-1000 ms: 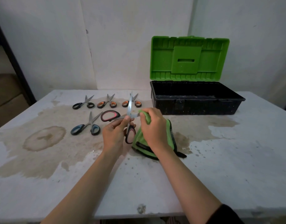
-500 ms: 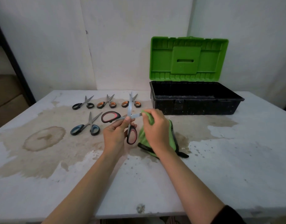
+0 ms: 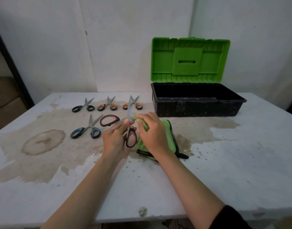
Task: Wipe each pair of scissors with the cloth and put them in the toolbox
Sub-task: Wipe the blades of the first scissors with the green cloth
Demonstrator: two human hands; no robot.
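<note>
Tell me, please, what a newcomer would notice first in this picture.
The bright green lid of the open toolbox, at the back right of the table, draws the eye first. In the centre, the left hand holds red-handled scissors spread wide open, while the right hand grips a green cloth against one blade.

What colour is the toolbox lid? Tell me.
The toolbox lid is bright green; head view shows it best.

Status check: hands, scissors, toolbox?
Left hand holds red-handled scissors, blades spread. Right hand pinches green cloth on one blade. Toolbox open, unobstructed.
</note>
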